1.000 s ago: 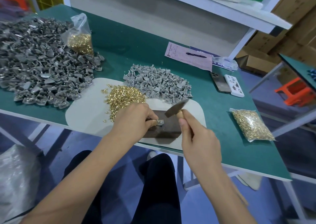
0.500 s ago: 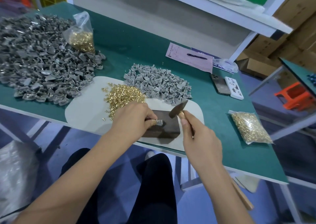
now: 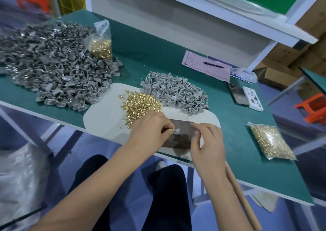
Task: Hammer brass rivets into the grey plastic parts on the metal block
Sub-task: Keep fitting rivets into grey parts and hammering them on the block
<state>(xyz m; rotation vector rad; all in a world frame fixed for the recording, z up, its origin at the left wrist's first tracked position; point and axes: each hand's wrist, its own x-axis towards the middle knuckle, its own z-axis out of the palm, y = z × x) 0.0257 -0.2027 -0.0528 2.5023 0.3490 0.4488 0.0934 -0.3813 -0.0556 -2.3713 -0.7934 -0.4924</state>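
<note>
Left hand [image 3: 150,131] grip pinches a grey plastic part [image 3: 176,130] on the metal block [image 3: 183,133]. Right hand [image 3: 209,142] has swung the hammer down; its handle [image 3: 241,195] now trails behind the wrist.

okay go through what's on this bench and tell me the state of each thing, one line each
Left hand: pinching a grey plastic part on the metal block.
Right hand: curled round the hammer handle; head hidden.
Loose rivets: heaped on the white mat.
Light grey parts: piled behind the block.
Darker parts: big pile, left.
Right rivet bag: lying flat.
Left rivet bag: upright, on the pile.
Pen: on the pink paper.
</note>
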